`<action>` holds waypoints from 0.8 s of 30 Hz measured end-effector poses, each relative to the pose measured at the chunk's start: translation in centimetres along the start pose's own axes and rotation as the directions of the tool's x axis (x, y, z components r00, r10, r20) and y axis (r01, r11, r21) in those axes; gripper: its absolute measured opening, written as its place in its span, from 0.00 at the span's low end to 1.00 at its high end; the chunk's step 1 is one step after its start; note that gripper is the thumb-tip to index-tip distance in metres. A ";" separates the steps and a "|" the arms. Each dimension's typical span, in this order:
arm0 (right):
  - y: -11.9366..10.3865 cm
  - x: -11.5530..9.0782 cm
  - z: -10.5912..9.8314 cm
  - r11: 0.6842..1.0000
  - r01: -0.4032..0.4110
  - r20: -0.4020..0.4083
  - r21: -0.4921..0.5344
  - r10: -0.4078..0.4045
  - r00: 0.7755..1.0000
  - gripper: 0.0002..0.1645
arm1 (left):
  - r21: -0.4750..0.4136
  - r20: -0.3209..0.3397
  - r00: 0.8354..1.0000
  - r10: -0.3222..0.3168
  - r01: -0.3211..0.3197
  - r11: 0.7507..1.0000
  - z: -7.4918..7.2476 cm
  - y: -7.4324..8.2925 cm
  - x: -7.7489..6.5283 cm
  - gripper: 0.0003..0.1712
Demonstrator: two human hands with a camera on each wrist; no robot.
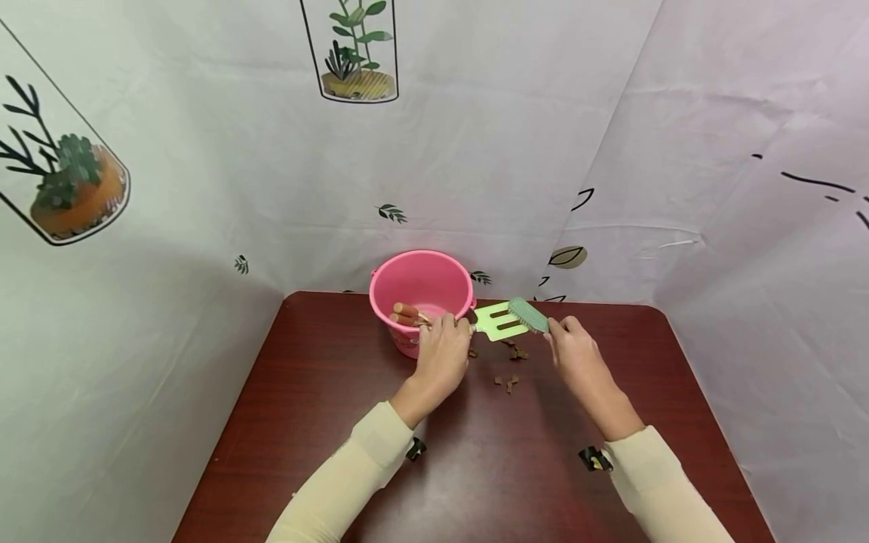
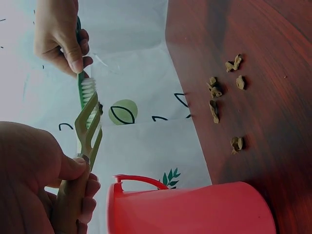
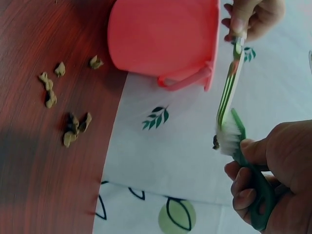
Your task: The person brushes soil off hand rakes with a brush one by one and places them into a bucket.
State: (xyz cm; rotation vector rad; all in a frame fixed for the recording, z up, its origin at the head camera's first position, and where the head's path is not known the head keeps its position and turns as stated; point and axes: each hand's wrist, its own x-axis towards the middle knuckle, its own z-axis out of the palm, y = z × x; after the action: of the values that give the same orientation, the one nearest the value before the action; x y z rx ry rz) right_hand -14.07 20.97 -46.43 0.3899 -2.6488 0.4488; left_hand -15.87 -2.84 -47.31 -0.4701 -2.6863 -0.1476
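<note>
My left hand (image 1: 443,348) grips the wooden handle (image 2: 71,202) of a light-green hand fork (image 1: 497,322), held in the air just right of a pink bucket (image 1: 421,270). In my right hand (image 1: 577,353) is a green scrub brush (image 1: 529,314), with fingers and thumb around its handle. The brush's white bristles (image 3: 229,139) touch the fork's tines near their tips. A small dark bit (image 3: 216,142) clings there. Beside the fork's handle, another wooden handle end (image 1: 406,309) shows over the bucket; the rest of that tool is hidden.
Several brown crumbly pieces (image 1: 518,353) lie on the dark red table (image 1: 326,392) below the tools and right of the bucket. A white printed cloth (image 1: 475,151) hangs behind the table's far edge and along both sides.
</note>
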 end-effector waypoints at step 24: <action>2.0 -0.2 -0.6 0.999 0.010 -0.095 0.046 -0.005 0.995 0.15 | -0.044 0.058 0.998 0.000 0.002 0.999 -0.3 -0.4 -0.3 0.06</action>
State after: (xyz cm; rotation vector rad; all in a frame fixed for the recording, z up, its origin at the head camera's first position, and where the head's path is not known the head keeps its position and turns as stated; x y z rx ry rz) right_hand -14.33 23.03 -46.46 0.3829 -2.5481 0.5146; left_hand -15.63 -3.36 -47.20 -0.4938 -2.7447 -0.1974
